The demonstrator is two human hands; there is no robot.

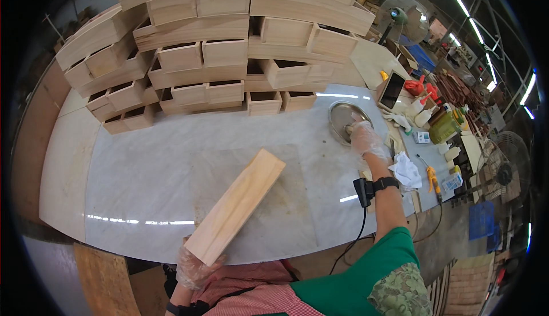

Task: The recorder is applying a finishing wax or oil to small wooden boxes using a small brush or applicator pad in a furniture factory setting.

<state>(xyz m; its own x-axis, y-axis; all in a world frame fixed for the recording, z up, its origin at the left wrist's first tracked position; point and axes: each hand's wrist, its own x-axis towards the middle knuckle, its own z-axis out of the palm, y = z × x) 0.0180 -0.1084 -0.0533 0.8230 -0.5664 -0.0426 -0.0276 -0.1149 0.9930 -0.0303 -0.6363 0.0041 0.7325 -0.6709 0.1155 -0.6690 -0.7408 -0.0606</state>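
My left hand, in a clear plastic glove, grips the near end of a long pale wooden block-shaped piece. The piece is tilted, its far end pointing up and to the right over the table. At the right, my gloved right hand reaches to a round shallow metal dish. Its fingers are bent together inside the rim, round something small that I cannot make out. A strap with a black device sits on my right wrist.
Stacked wooden drawer boxes line the table's far side. Right of the dish lie a white cloth, a tablet, bottles and an orange-handled tool with a hose. A black cable hangs from my wrist device.
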